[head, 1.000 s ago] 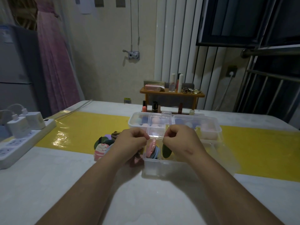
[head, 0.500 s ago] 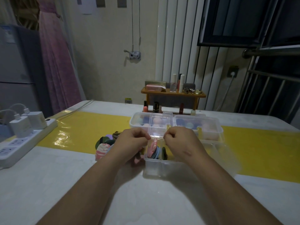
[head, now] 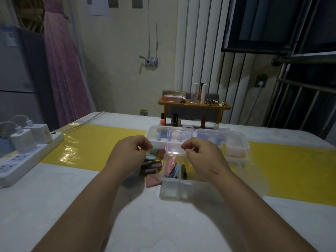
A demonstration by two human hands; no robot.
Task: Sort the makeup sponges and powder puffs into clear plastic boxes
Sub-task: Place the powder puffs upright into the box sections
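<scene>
Near clear box (head: 181,188) mid-counter (head: 72,206), powder puffs (head: 171,165) upright inside, left hand (head: 130,155) curled, nothing visible in it, right hand (head: 201,155) curled at raised lid (head: 177,142), grip indeterminate

A white table (head: 163,224) carries a glossy yellow strip (head: 101,142) running across it from side to side. At its left edge lies a white power strip (head: 23,159) with two white chargers (head: 22,140) plugged in, cables rising from them. At the far edge stands a small wooden shelf (head: 193,106) holding a pink box (head: 172,98), slim bottles (head: 194,93) and small glittering bits; lipsticks (head: 174,120) stand under it. A pink dress (head: 61,70) hangs at the left beside a grey fridge (head: 18,79). On the cream wall sits a metal crank (head: 151,61) with thin cords going up. To the right, a wall socket (head: 260,81) holds a white plug, beneath a dark window (head: 263,20) and next to metal bars (head: 309,106)
</scene>
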